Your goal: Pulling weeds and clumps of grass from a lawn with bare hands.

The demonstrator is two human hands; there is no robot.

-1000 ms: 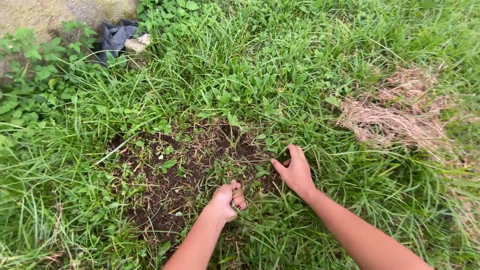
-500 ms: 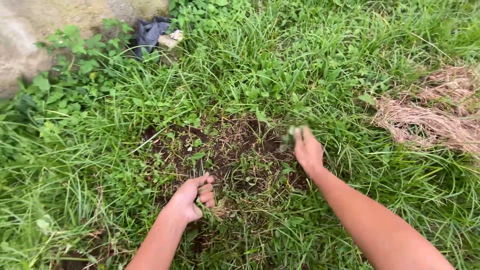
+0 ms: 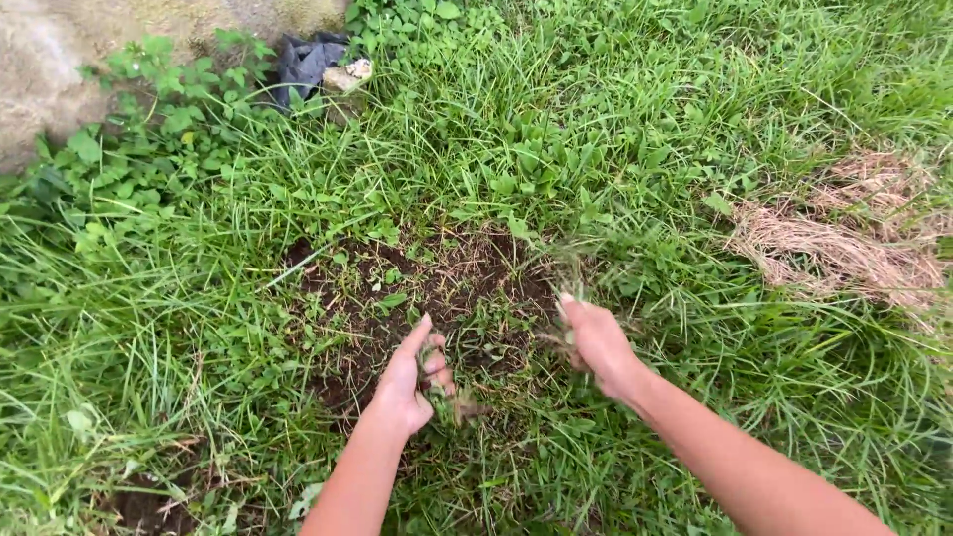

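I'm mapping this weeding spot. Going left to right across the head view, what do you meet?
Broad-leaved weeds → black plastic scrap → left hand with a grass tuft → right hand gripping grass → dry straw patch.

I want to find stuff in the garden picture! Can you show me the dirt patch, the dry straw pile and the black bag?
dirt patch (image 3: 357,298), head view, on dark bare soil left of its middle.
dry straw pile (image 3: 834,253), head view, on its tan middle.
black bag (image 3: 303,62), head view, on its crumpled middle.
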